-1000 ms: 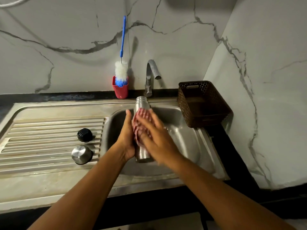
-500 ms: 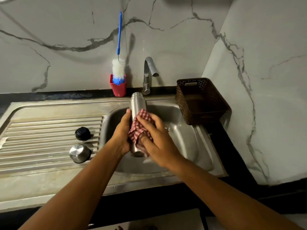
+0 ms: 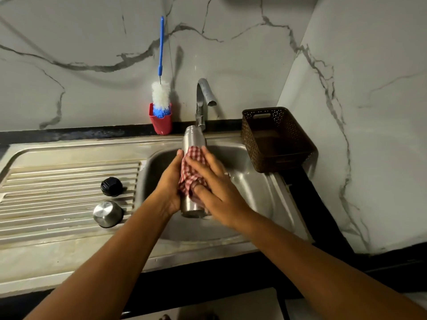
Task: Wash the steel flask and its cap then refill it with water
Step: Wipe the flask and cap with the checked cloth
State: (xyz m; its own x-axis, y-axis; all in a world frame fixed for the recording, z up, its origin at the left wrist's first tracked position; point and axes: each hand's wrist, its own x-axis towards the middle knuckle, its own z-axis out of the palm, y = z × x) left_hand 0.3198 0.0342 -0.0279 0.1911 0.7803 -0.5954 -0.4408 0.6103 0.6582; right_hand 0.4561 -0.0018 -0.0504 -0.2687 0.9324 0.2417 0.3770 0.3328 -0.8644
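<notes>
Reference centre: the flask [image 3: 193,139], held over the sink basin [image 3: 254,195], which is set in the worktop [image 3: 323,215]. The flask's mouth end points to 12 o'clock and its base to 6.

- The left hand [image 3: 168,188] grips it from 9 o'clock.
- The right hand [image 3: 217,192] holds the cloth [image 3: 191,172] against it from 3 o'clock.
- 12 o'clock: the tap [image 3: 203,98], behind the basin.
- 11 o'clock: the holder [image 3: 161,124], just left of the tap against the wall, with the brush [image 3: 161,95] standing in it.
- 2 o'clock: the basket [image 3: 248,144], at the basin's right rear corner.
- 9 o'clock: the drainboard [image 3: 57,181]. The stopper [image 3: 111,186] sits on it.
- 8 o'clock: the cap [image 3: 107,214], just nearer than the stopper and apart from it.
</notes>
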